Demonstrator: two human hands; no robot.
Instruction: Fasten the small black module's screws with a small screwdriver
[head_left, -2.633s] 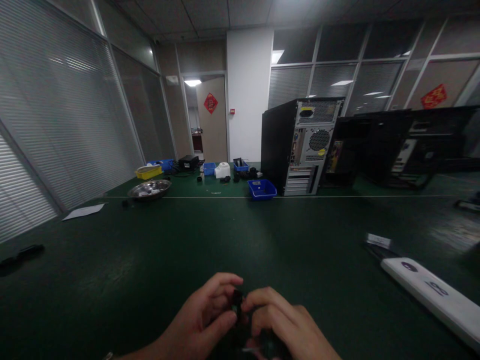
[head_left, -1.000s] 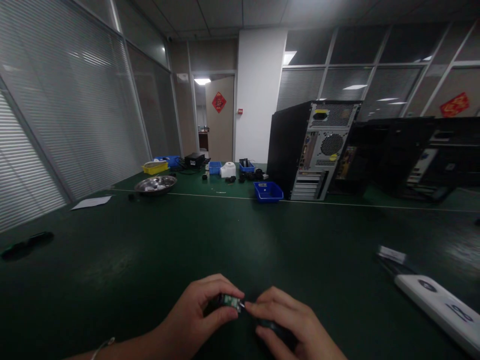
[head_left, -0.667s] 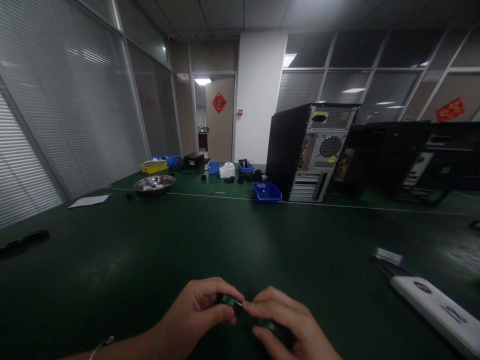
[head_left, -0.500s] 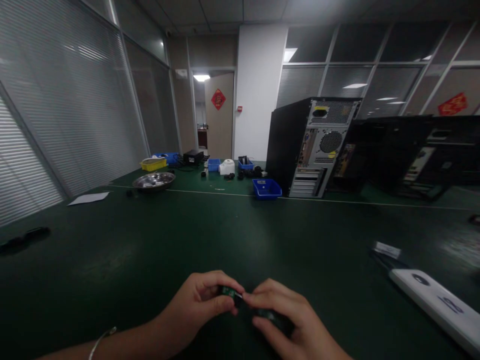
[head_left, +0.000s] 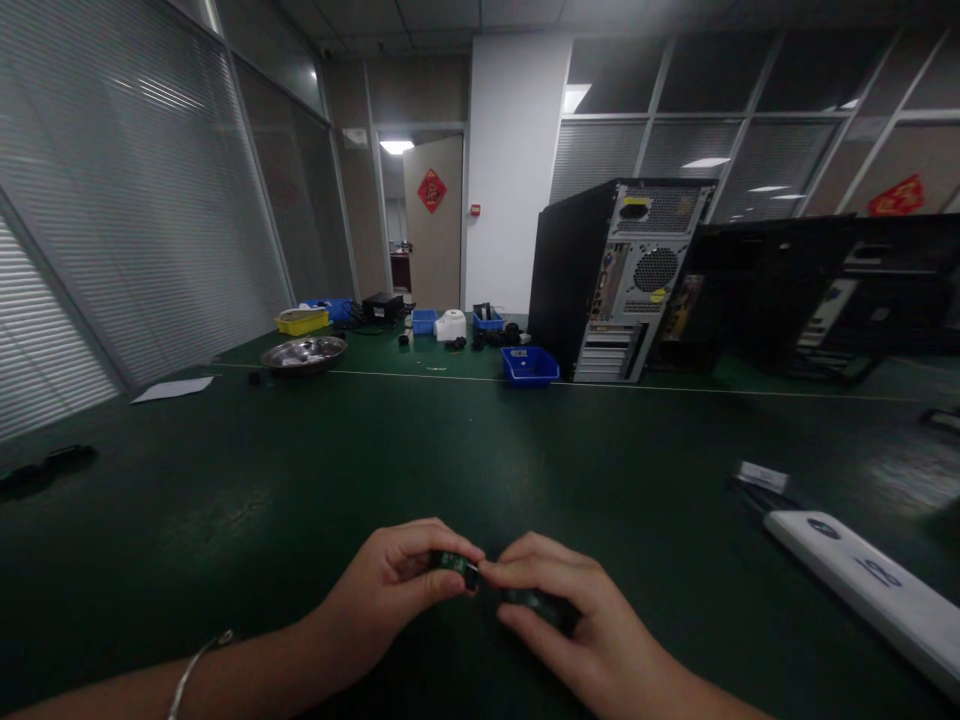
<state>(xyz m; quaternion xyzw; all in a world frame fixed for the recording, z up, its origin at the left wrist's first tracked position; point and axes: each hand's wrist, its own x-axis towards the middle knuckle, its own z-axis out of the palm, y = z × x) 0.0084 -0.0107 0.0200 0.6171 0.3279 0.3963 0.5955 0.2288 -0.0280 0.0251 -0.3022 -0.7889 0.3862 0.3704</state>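
My left hand (head_left: 397,580) is closed, pinching a small green circuit board (head_left: 451,562) between thumb and fingers. A small black part (head_left: 471,577) sits at the board's right end. Close on the right, my right hand (head_left: 574,610) is also closed, with its index fingertip by the end of the board. A dark, smooth piece (head_left: 538,602) shows between its thumb and fingers, mostly hidden, and its kind is not clear. Both hands are just above the green tabletop (head_left: 420,450).
A white power bank (head_left: 862,570) with a cable lies at the right. Farther back stand a blue bin (head_left: 530,368), a black computer tower (head_left: 577,280), a metal bowl (head_left: 304,355) and a yellow basket (head_left: 302,321). A paper sheet (head_left: 172,390) lies at the left.
The view has shifted slightly, so the whole scene sits a little higher and to the left. Both hands keep their grip; the black part at the board's end shows more clearly.
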